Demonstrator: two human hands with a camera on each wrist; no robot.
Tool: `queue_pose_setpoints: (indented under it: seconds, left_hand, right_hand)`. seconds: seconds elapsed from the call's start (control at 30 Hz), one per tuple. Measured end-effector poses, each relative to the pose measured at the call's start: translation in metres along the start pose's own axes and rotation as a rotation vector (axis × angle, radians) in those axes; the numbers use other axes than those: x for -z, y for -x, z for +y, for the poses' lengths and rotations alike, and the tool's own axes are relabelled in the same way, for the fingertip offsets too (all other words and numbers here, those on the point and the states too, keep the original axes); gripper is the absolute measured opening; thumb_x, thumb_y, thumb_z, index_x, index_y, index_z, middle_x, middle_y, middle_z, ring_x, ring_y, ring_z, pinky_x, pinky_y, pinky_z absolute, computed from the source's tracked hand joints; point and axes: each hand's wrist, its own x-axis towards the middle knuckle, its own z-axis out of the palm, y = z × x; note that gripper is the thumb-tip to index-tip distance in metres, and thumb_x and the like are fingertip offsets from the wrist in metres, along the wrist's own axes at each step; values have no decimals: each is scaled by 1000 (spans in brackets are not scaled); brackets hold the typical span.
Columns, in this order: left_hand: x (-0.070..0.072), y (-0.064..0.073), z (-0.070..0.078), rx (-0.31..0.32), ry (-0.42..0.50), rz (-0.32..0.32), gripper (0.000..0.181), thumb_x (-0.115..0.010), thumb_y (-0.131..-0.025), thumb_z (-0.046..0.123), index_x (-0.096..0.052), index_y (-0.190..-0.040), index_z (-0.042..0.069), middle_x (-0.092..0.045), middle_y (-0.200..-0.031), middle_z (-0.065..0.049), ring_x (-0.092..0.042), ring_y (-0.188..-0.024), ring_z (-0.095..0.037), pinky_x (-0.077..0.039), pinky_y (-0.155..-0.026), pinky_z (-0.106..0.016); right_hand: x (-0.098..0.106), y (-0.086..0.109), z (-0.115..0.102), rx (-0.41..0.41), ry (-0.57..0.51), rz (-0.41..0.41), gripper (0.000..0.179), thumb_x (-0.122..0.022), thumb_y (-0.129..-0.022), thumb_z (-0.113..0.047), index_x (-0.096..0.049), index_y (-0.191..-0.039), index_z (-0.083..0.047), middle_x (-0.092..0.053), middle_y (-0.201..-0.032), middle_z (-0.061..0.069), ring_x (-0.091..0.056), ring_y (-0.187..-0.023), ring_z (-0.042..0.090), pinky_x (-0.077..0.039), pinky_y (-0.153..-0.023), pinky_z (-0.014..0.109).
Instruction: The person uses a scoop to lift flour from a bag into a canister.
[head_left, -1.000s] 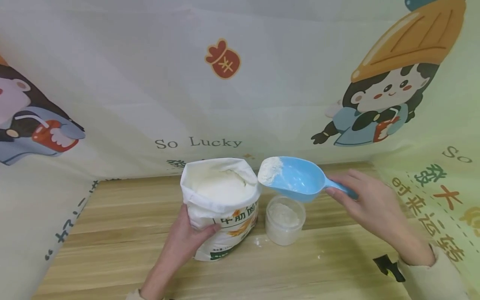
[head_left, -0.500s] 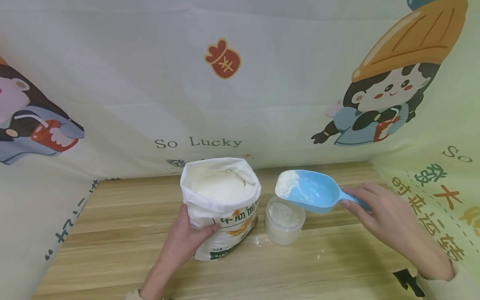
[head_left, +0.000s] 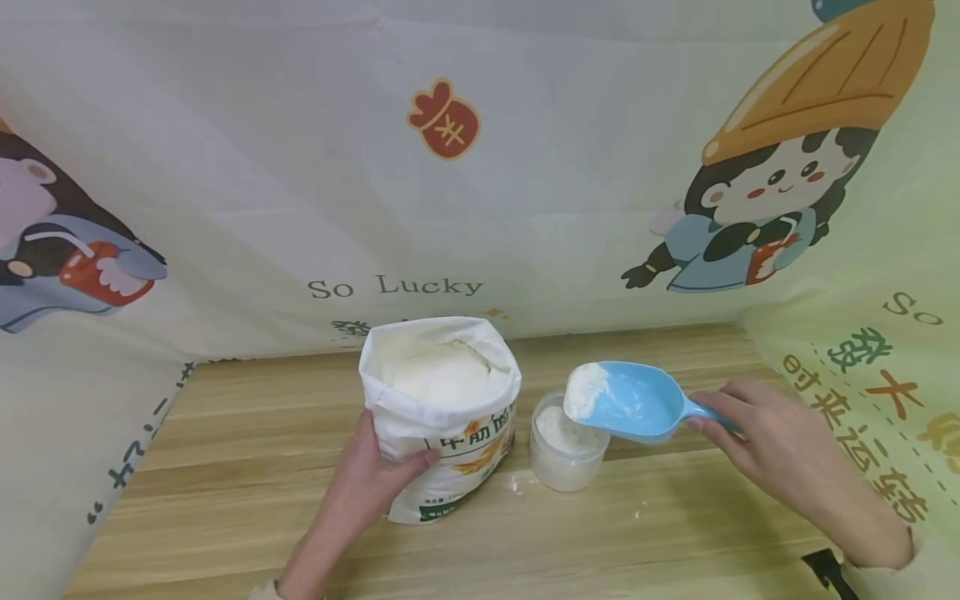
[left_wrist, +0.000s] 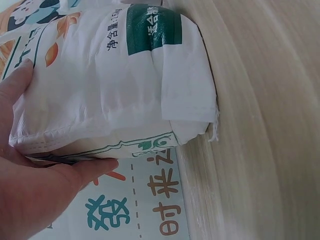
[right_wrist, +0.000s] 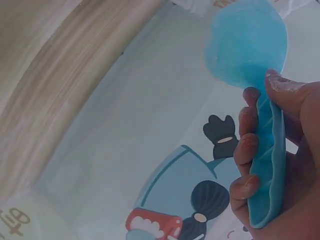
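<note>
In the head view my right hand (head_left: 780, 450) grips the handle of a blue scoop (head_left: 645, 404), with white flour (head_left: 587, 390) at its tip. The scoop's tip is over the right side of a clear round jar (head_left: 567, 467), which has flour inside. In the right wrist view, fingers and thumb wrap the ridged scoop handle (right_wrist: 270, 165). My left hand (head_left: 367, 475) grips the near left side of an open white flour bag (head_left: 442, 433) that stands upright with its rim folded out. The left wrist view shows the bag's base (left_wrist: 190, 90) at the table, thumb and fingers on either side.
The wooden table (head_left: 225, 467) carries small flour spills (head_left: 517, 483) near the jar. A printed cloth backdrop (head_left: 300, 167) rises behind the table and along both sides. A dark object (head_left: 828, 571) shows by the right sleeve.
The scoop has moved right and down, from beside the bag's rim to over the jar. Flour in the jar looks whiter and more heaped now. My left hand and the bag stay in place.
</note>
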Motion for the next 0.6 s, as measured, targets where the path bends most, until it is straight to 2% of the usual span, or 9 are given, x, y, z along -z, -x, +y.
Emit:
queue_pose_setpoints:
  seconds: [0.2,0.43,0.6]
  left_hand:
    - [0,0,-1,3,-3,2,87,-91,-80,21,-39,-148,13,-61,-136,-12,-59,-125,-33,-46,-106,-58]
    - [1,0,0,7,0,-1,87,-91,-81,22,-37,-149,14,-61,-136,-12,-59,-125,-33,-46,-106,-58]
    - [0,-1,0,7,-4,-5,87,-91,-81,23,-37,-149,14,-60,-136,-11,-58,-126,-33,-46,-107,-58]
  right_hand:
    - [0,-4,-1,36,45,20,77,-25,-104,-68,-82,-104,-15,-67,-82,-5,-56,-65,14,-45,-50,30]
    - [3,-9,-4,96,89,39,73,-23,-108,-62,-80,-104,-16,-64,-82,-5,-54,-63,16,-42,-50,30]
    - [4,-13,-8,139,133,67,73,-21,-110,-59,-79,-103,-15,-64,-83,-1,-59,-69,23,-44,-53,36]
